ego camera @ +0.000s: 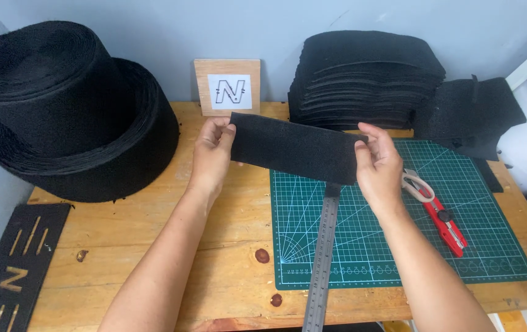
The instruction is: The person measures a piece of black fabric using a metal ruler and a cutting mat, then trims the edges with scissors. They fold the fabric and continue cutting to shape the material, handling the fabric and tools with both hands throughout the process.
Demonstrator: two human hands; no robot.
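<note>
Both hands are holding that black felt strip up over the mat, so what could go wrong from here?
The felt strip hangs between the left hand and right hand, gripped only at its ends, so it may sag or twist. Lowered, it could land askew across the steel ruler. The red utility knife and scissors lie close by the right wrist; a careless sweep might catch them.

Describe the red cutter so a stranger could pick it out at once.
Start at the green cutting mat on the right half of the wooden table. On its right part, just right of the right hand, the red utility knife lies slanted, beside pale-handled scissors. It is the only red thing on the mat; the steel ruler is grey.
</note>
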